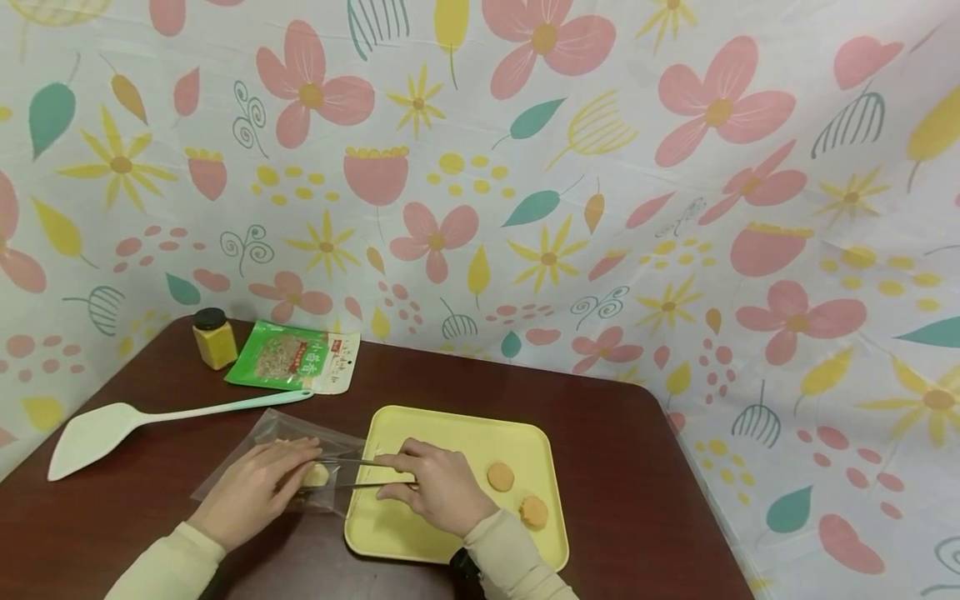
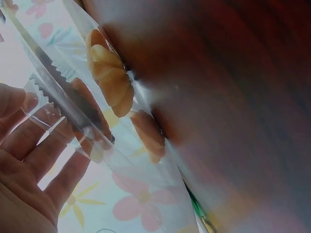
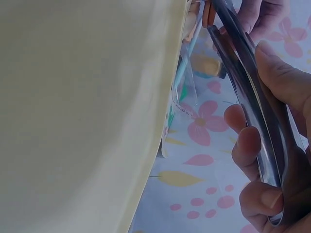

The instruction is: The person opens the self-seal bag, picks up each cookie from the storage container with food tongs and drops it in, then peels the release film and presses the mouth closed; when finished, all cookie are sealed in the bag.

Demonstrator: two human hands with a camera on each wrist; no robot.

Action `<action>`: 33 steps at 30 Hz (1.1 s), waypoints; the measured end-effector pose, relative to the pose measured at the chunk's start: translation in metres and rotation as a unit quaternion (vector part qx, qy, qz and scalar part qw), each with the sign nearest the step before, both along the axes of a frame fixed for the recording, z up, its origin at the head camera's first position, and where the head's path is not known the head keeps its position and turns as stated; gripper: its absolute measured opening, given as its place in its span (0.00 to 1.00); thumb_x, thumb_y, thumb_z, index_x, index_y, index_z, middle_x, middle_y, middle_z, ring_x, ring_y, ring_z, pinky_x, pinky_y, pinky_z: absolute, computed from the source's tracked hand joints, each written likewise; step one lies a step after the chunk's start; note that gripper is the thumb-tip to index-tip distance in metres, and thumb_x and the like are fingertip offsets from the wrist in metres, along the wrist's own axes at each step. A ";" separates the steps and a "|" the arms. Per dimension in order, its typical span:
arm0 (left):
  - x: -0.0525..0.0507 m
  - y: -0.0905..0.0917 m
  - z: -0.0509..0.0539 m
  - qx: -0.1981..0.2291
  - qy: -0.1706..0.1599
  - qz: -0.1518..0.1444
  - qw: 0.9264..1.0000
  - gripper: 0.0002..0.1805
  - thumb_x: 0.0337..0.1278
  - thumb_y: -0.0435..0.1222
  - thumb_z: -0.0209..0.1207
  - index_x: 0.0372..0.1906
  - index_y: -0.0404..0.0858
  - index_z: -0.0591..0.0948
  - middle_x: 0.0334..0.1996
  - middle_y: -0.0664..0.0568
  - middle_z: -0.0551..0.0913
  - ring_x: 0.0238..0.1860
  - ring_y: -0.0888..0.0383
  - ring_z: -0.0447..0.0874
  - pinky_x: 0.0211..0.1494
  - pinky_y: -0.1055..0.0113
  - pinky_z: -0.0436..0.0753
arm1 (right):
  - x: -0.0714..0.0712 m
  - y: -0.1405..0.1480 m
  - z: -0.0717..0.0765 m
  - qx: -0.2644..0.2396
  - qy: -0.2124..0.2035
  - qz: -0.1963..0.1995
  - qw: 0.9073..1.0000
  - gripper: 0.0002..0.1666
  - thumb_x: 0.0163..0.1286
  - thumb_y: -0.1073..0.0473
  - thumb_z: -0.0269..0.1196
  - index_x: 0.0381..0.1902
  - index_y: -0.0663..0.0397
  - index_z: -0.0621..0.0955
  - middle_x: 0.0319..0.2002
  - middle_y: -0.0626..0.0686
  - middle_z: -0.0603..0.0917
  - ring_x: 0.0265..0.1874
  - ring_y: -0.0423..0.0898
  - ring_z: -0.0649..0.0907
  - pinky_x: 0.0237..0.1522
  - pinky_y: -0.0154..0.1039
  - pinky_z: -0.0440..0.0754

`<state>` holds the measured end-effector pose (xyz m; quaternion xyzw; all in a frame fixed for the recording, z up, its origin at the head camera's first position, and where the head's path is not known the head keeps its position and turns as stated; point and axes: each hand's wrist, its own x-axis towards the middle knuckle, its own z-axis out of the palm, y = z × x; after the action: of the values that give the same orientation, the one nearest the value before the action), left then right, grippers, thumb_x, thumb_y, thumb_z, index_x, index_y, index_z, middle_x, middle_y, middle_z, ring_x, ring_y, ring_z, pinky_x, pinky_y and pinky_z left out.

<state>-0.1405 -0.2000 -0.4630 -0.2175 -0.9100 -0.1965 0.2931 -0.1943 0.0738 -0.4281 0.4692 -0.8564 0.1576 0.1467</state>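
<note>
My left hand (image 1: 251, 487) grips the mouth of a clear plastic bag (image 1: 262, 425), its thumb and fingers at the film in the left wrist view. Inside the bag, cookies (image 2: 109, 80) show through the film. My right hand (image 1: 446, 492) holds metal tongs (image 3: 262, 111), thumb on one arm and curled fingers round the other. The serrated tong tips reach into the bag's mouth, beside a brown cookie (image 3: 208, 15); whether they still pinch it is unclear. Two round cookies (image 1: 501, 477) lie on the right side of the yellow tray (image 1: 465, 425), under and beyond my right hand.
A pale spatula (image 1: 97, 433) lies at the left, its handle pointing toward the bag. Behind it are a yellow jar with a black lid (image 1: 216, 340) and a green food packet (image 1: 288, 358). A flower-patterned cloth (image 1: 480, 208) hangs behind the dark table (image 1: 622, 467).
</note>
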 end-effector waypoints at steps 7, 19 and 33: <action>0.001 0.002 0.002 -0.006 -0.004 -0.004 1.000 0.18 0.46 0.30 0.71 0.46 0.37 0.86 0.48 0.45 0.85 0.48 0.48 0.84 0.50 0.47 0.81 | 0.001 0.000 0.000 0.006 -0.009 0.000 1.000 0.23 0.63 0.40 0.65 0.55 0.36 0.83 0.32 0.41 0.79 0.21 0.26 0.69 0.18 0.19 0.65; 0.002 0.003 0.001 -0.014 -0.010 -0.004 1.000 0.18 0.47 0.31 0.71 0.47 0.38 0.86 0.49 0.46 0.85 0.48 0.49 0.84 0.52 0.47 0.81 | 0.001 -0.001 -0.001 0.015 -0.009 0.001 1.000 0.24 0.63 0.38 0.63 0.56 0.34 0.82 0.32 0.40 0.79 0.21 0.26 0.69 0.18 0.19 0.65; 0.001 0.001 0.001 -0.012 -0.010 -0.003 1.000 0.17 0.47 0.31 0.71 0.46 0.37 0.86 0.48 0.45 0.85 0.48 0.49 0.84 0.51 0.46 0.81 | 0.002 0.001 0.001 0.003 -0.030 0.000 1.000 0.24 0.64 0.38 0.63 0.56 0.35 0.83 0.32 0.41 0.79 0.21 0.26 0.69 0.17 0.19 0.65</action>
<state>-0.1395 -0.1991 -0.4617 -0.2220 -0.9145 -0.1881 0.2811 -0.1919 0.0745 -0.4268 0.4650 -0.8607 0.1694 0.1193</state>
